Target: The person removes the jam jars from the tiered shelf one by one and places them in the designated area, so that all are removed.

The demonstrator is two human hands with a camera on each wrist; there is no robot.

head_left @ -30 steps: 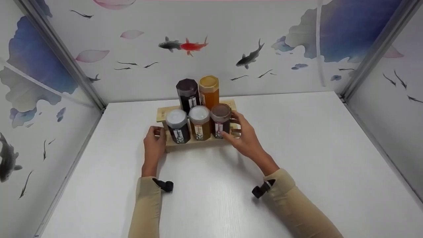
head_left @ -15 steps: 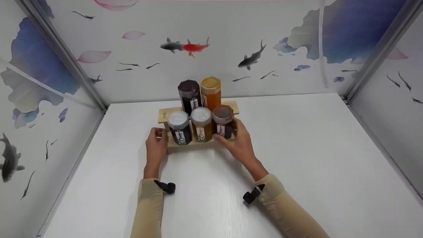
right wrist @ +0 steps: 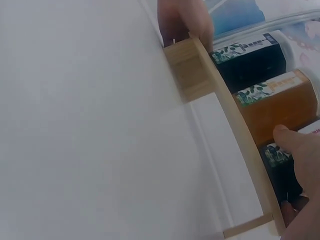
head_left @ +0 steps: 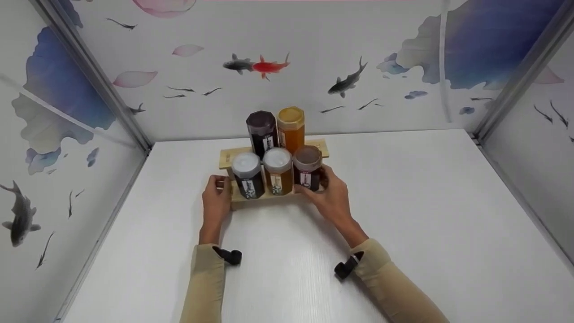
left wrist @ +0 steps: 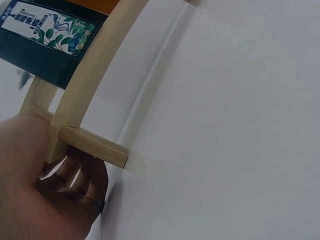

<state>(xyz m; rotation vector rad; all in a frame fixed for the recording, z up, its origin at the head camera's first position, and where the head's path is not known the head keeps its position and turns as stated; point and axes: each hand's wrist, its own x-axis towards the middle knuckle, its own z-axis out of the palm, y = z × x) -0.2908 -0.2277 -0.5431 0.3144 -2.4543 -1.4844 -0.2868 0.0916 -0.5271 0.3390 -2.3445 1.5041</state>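
Note:
A two-step wooden rack (head_left: pixel 228 158) bears several jars. My left hand (head_left: pixel 216 202) grips the rack's left end, and in the left wrist view its fingers (left wrist: pixel 95 182) curl beneath the shelf end. On the lower step stand a dark jar (head_left: pixel 248 179) and an amber jar (head_left: pixel 279 177), both white-lidded, and a dark red jar (head_left: pixel 307 167) with a brown lid. My right hand (head_left: pixel 335 197) holds the dark red jar, thumb across its front and fingers round its right side. The right wrist view shows that jar (right wrist: pixel 284 175) upright on the shelf beside the amber one.
Behind, on the upper step, are a dark jar (head_left: pixel 262 132) with a dark lid and an orange jar (head_left: pixel 291 130) with a yellow lid. The rack stands on a white table (head_left: pixel 417 202) near the printed back wall (head_left: pixel 305 36). Side walls rise at left and right.
My right hand has drawn in closer round the dark red jar, its thumb sliding left across the front. The left hand keeps its hold on the rack. The head view has shifted slightly.

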